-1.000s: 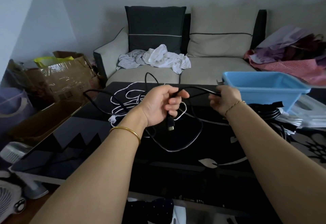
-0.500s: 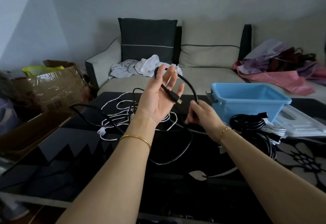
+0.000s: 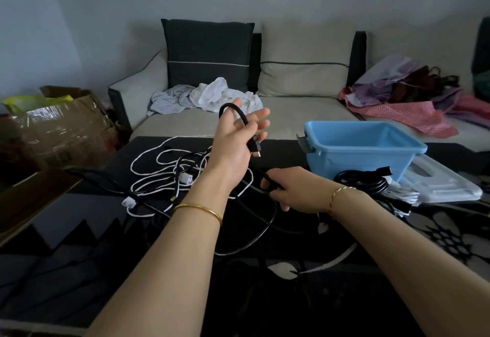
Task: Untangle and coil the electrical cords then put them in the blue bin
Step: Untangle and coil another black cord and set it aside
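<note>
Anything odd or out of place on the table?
Yes: the white cord lies in a loose tangle on the table, left of the left hand. A coiled black cord sits in front of the blue bin, not in it.

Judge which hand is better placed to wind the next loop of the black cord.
Probably right. The right hand pinches the black cord lower down, free to carry it up; the left hand is raised and open with the cord draped over it.
</note>
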